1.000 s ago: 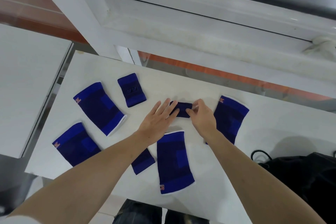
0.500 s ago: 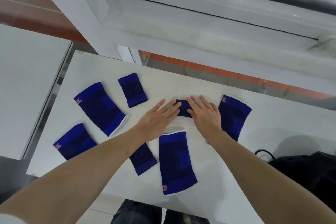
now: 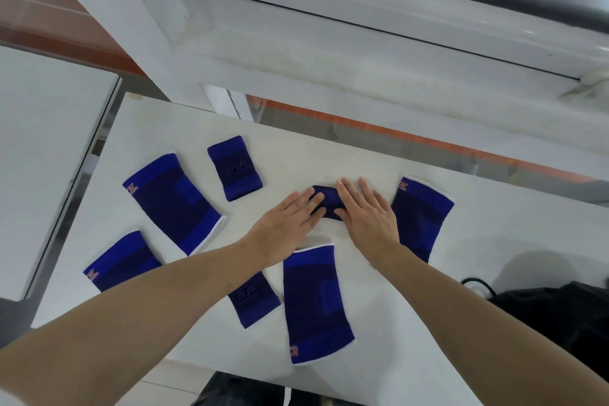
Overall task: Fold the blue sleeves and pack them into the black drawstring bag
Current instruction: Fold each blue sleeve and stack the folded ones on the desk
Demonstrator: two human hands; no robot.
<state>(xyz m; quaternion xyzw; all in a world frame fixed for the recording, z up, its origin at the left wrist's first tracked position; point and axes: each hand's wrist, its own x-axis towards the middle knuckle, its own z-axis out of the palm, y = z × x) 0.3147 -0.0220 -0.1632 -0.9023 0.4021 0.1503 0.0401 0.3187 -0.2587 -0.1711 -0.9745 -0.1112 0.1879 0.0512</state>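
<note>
Several blue sleeves lie on the white table (image 3: 428,323). A small folded sleeve (image 3: 329,201) sits in the middle, pressed flat from both sides by my left hand (image 3: 290,224) and my right hand (image 3: 369,214), fingers extended. Long sleeves lie at the left (image 3: 171,201), the near left (image 3: 122,260), the near middle (image 3: 316,303) and the right (image 3: 421,214). Two short sleeves lie at the back (image 3: 234,167) and beside my left forearm (image 3: 253,298). The black drawstring bag (image 3: 553,323) rests at the table's right edge, partly cut off.
A white window frame and sill (image 3: 329,53) rise behind the table. Another white surface (image 3: 43,158) stands to the left across a narrow gap. A black cord loop (image 3: 478,285) lies beside the bag.
My right hand went from pinching the small sleeve to lying flat on it. Both hands now press it with straight fingers; the sleeve looks more compact.
</note>
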